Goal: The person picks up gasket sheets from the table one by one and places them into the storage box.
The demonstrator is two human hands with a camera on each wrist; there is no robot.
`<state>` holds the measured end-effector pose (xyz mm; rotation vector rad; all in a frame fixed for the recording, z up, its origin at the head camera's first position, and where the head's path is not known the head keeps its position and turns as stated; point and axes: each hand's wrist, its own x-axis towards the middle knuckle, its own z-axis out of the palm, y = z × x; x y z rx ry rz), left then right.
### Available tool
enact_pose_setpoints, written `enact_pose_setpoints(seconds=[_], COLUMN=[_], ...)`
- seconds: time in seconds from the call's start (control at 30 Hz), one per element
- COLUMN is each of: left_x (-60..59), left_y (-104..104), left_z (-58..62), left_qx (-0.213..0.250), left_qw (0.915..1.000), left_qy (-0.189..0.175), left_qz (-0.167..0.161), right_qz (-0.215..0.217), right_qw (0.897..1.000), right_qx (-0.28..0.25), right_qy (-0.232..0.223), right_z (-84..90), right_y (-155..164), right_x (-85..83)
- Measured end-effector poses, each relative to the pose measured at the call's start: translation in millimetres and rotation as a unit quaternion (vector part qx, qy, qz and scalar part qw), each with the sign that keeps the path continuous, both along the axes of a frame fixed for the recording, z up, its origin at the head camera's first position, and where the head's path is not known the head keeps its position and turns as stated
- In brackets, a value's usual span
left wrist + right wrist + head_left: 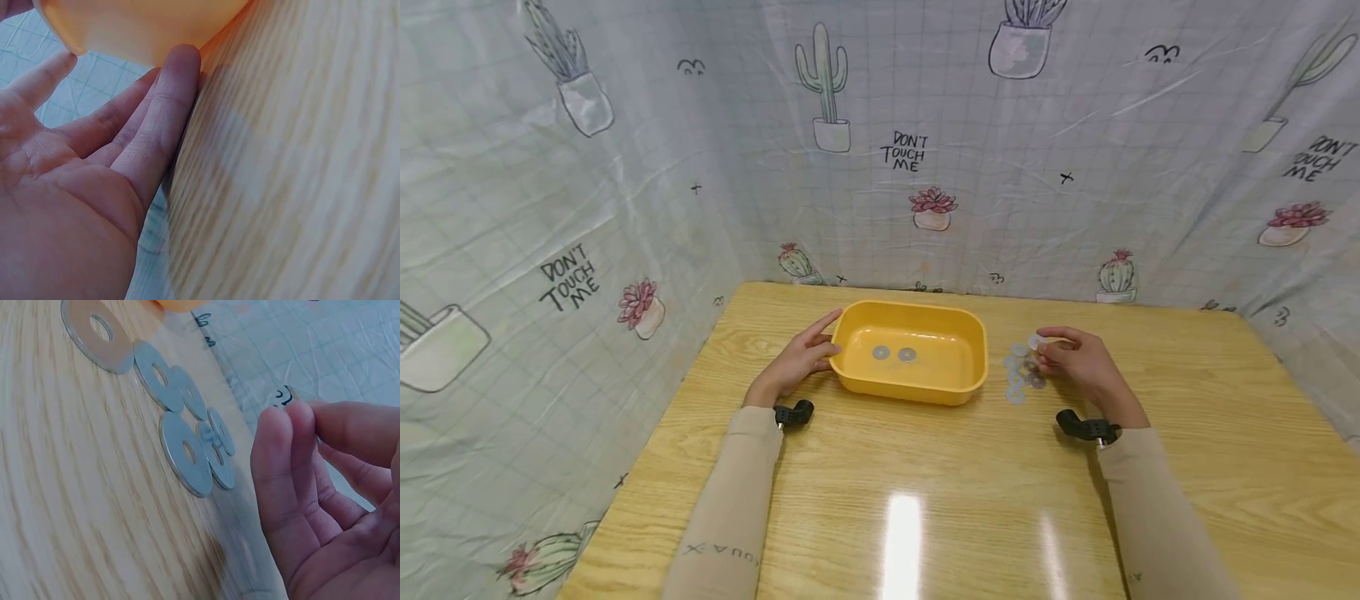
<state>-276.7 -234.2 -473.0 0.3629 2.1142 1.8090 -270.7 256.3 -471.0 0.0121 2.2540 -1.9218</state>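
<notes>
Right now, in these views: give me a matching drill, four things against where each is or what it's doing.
Things:
1. left hand
2. right hand
3. yellow tub
4. loose washers

States:
a. lying on the table right of the tub
b. holds two washers inside
c. pinches one washer
d. straight fingers rest against the tub's side

Pairs: 1-d, 2-c, 3-b, 4-a

Tray (910,390) on table (925,500) near far edge, two washers (893,353) inside; washer pile (1021,373) just right of it.
</notes>
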Motion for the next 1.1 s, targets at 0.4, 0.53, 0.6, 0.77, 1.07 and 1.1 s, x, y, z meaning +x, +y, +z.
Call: enact_pose_setpoints(seconds=[0.4, 0.53, 0.6, 0.77, 1.07, 1.1], left_x=[-1.1, -0.7, -0.5, -0.7, -2.2, -2.3], left_y=[2.0, 1.8, 1.6, 1.6, 1.4, 1.4], left_z=[-0.3, 1.0, 1.3, 2.1, -0.8, -0.9], left_qx=[0.005, 0.003, 0.005, 0.008, 0.010, 0.010], left_qw=[1.0000, 1.0000, 1.0000, 0.9999, 0.9999, 0.9999], left_qy=[-0.007, -0.004, -0.005, -0.008, -0.006, -0.006], left_qz=[0.002, 0.002, 0.003, 0.001, 0.000, 0.000], right_qz=[0.014, 0.007, 0.006, 0.005, 0.017, 0.016], right_qw=[0.999, 0.999, 0.999, 0.999, 0.998, 0.998], right_qx=[-0.040, -0.038, -0.025, -0.019, -0.023, -0.026], right_qy=[0.008, 0.029, 0.038, 0.042, 0.049, 0.050], right_z=[5.1, 8.0, 8.9, 11.5, 17.9, 18.4], right_y=[-6.0, -13.1, -16.3, -22.8, -32.4, -33.9], right_x=[3.0, 2.8, 1.7, 0.1, 3.7, 4.0])
